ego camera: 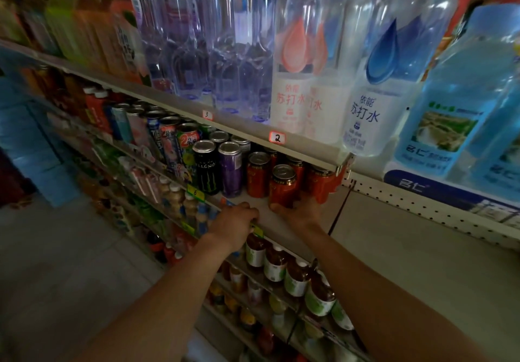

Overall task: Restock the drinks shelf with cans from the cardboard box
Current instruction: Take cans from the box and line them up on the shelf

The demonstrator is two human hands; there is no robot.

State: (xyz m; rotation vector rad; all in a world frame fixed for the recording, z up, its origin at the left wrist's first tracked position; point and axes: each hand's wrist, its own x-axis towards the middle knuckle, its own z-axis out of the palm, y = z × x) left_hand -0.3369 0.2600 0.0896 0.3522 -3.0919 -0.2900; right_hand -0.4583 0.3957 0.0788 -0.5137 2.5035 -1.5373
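My right hand (301,211) grips a red can (282,185) from below and holds it upright at the front of the drinks shelf (263,212). More red cans (259,174) stand behind and to the right of it. My left hand (235,221) rests on the shelf's front edge with fingers curled over the rim, holding no can. A purple can (231,169) and a black can (206,170) stand left of the red ones. No cardboard box is in view.
Tall water bottles (292,60) fill the shelf above, its edge (277,138) low over the cans. Brown tea bottles (274,263) line the shelf below. A blue-labelled water pack (464,102) sits at right on a pegboard-backed unit. Floor lies at lower left.
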